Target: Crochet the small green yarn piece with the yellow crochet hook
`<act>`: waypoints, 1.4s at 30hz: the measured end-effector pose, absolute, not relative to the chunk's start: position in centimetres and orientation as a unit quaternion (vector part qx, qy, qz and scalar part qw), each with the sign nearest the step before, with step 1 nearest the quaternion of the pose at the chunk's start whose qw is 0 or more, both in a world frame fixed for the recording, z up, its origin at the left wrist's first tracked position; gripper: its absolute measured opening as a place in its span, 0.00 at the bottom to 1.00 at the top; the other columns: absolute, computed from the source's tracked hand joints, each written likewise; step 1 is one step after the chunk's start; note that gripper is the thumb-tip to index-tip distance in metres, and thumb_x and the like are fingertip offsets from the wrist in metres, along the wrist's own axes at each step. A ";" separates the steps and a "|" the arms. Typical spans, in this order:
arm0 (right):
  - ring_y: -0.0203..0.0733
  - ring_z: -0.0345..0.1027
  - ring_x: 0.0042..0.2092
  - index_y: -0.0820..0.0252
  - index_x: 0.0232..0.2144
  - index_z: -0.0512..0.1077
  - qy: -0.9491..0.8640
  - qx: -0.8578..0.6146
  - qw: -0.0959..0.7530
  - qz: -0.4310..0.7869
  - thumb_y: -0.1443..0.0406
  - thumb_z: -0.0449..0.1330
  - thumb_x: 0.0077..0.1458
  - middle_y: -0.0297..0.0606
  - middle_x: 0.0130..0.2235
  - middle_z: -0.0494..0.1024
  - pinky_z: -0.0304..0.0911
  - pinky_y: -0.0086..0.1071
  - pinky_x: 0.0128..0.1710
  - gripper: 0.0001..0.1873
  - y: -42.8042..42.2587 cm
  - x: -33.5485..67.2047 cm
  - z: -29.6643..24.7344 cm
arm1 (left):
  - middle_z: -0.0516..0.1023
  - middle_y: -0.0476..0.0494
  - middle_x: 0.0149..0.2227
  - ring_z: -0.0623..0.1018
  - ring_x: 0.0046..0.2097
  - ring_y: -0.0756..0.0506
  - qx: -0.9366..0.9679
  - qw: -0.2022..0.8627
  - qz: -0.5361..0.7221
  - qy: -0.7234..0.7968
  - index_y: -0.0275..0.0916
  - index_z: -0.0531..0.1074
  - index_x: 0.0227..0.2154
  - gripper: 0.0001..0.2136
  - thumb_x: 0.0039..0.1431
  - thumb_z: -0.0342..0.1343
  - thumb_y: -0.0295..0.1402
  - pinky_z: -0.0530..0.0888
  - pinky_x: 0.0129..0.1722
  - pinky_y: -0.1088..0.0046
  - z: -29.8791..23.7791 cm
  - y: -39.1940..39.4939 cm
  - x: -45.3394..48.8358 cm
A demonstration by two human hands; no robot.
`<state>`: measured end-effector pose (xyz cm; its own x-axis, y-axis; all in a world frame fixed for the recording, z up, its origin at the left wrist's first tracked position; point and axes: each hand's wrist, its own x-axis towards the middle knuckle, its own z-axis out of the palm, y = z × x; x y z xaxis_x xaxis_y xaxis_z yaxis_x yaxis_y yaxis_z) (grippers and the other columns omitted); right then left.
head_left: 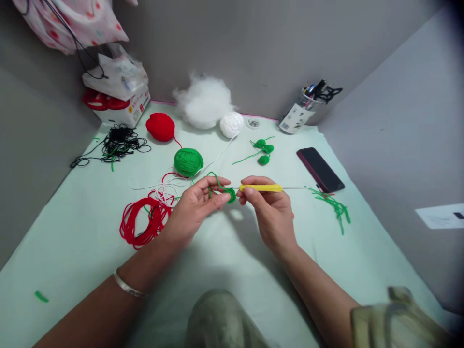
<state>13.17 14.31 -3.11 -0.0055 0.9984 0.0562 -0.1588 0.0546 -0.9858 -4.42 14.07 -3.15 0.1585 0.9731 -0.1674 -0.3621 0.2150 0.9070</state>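
Note:
My left hand [199, 203] pinches a small green crochet piece [230, 195] between thumb and fingers. Green yarn runs from the piece over my left index finger, and a green yarn ball [188, 162] lies just beyond that hand. My right hand [270, 212] is closed around the yellow handle of a crochet hook [264, 187]. The hook's thin metal tip points left and reaches the green piece; whether it passes through a stitch is too small to tell. Past my right hand lie several small green crocheted pieces [267, 149] with yarn tails.
Left are a red yarn coil [139, 222], a black yarn tangle [121, 140] and a red yarn ball [160, 127]. White stuffing [206, 101] and a white yarn ball [231, 124] sit at the back. Right are a pen cup [299, 113], a phone [320, 169] and green yarn scraps [335, 208].

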 end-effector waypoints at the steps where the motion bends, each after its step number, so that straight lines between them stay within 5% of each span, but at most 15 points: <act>1: 0.38 0.76 0.34 0.53 0.41 0.83 -0.476 -0.443 0.545 0.530 0.57 0.72 0.59 0.33 0.32 0.83 0.73 0.34 0.38 0.11 14.3 13.2 -3.1 | 0.78 0.50 0.35 0.74 0.34 0.49 0.375 0.662 0.505 0.407 0.40 0.82 0.42 0.10 0.57 0.70 0.32 0.71 0.39 0.71 -3.0 14.0 -4.4; 9: 0.40 0.74 0.36 0.51 0.43 0.84 -0.509 -0.434 0.535 0.516 0.57 0.68 0.63 0.35 0.35 0.84 0.72 0.37 0.41 0.09 13.9 13.4 -2.5 | 0.82 0.50 0.37 0.74 0.29 0.51 0.358 0.673 0.502 0.408 0.44 0.80 0.49 0.15 0.58 0.70 0.33 0.68 0.34 0.71 -2.5 13.5 -4.0; 15: 0.43 0.76 0.39 0.49 0.42 0.85 -0.582 -0.453 0.546 0.397 0.60 0.66 0.66 0.38 0.42 0.84 0.72 0.40 0.42 0.07 12.7 13.1 -1.4 | 0.76 0.53 0.28 0.69 0.25 0.51 0.344 0.671 0.514 0.409 0.43 0.80 0.49 0.14 0.59 0.68 0.32 0.64 0.31 0.70 -1.9 13.1 -3.6; 25: 0.41 0.75 0.38 0.48 0.43 0.85 -0.560 -0.444 0.577 0.397 0.61 0.65 0.67 0.37 0.42 0.86 0.72 0.38 0.41 0.08 11.7 12.6 -1.2 | 0.78 0.54 0.37 0.68 0.22 0.56 0.309 0.696 0.516 0.394 0.44 0.74 0.57 0.27 0.55 0.73 0.32 0.64 0.27 0.72 -1.3 12.4 -3.3; 30: 0.42 0.77 0.38 0.49 0.44 0.84 -0.471 -0.418 0.599 0.496 0.55 0.68 0.64 0.39 0.42 0.87 0.74 0.38 0.41 0.10 12.1 12.6 -1.7 | 0.78 0.54 0.29 0.70 0.22 0.53 0.295 0.709 0.505 0.393 0.41 0.74 0.57 0.26 0.55 0.72 0.32 0.67 0.28 0.72 -0.9 12.5 -3.4; 34: 0.40 0.76 0.35 0.52 0.40 0.83 -0.440 -0.406 0.589 0.544 0.53 0.69 0.62 0.39 0.40 0.87 0.74 0.36 0.38 0.11 12.7 12.9 -1.5 | 0.80 0.51 0.34 0.77 0.27 0.51 0.269 0.730 0.502 0.378 0.42 0.77 0.54 0.23 0.55 0.71 0.31 0.73 0.35 0.71 -0.5 12.6 -3.4; 42: 0.40 0.76 0.35 0.50 0.42 0.85 -0.517 -0.411 0.601 0.450 0.58 0.65 0.67 0.39 0.41 0.86 0.74 0.36 0.37 0.09 12.0 12.7 -1.3 | 0.77 0.55 0.33 0.77 0.28 0.53 0.265 0.723 0.513 0.379 0.42 0.77 0.55 0.21 0.59 0.69 0.30 0.70 0.34 0.75 -1.0 12.6 -3.4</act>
